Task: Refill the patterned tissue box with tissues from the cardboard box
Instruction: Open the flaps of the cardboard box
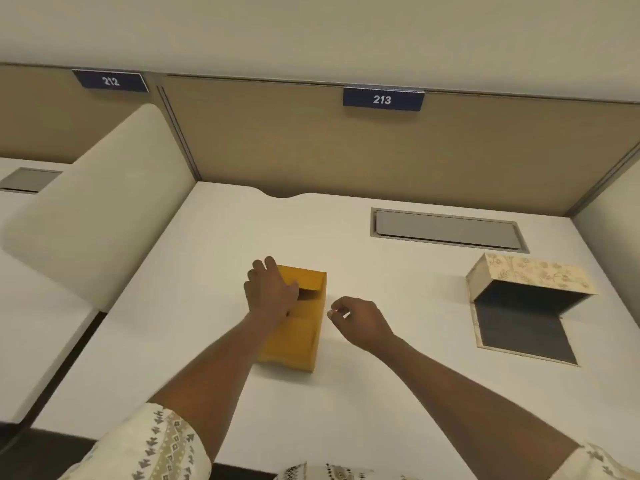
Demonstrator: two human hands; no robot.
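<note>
We have our left hand point(269, 292) spread flat on the far end of the cardboard box point(294, 320), fingers draped over its top and thumb at the dark gap where a flap has lifted; it presses more than grips, and we judge it is there to steady the box or work the flap up. Our right hand point(356, 318) hovers just right of the box, empty, thumb and forefinger pinched loosely together, touching nothing, probably ready to help with the flap. The box lies lengthwise on the desk point(381, 393), right in front of us, so both hands reach it easily. We cannot see tissues through the gap; it only shows dark. The patterned box point(526, 275) sits well apart on the right, near the grey hatch point(446, 228), lying open with its dark lining exposed and nothing visible inside. We judge it was left open to receive the refill, and that the task is only at its start.
</note>
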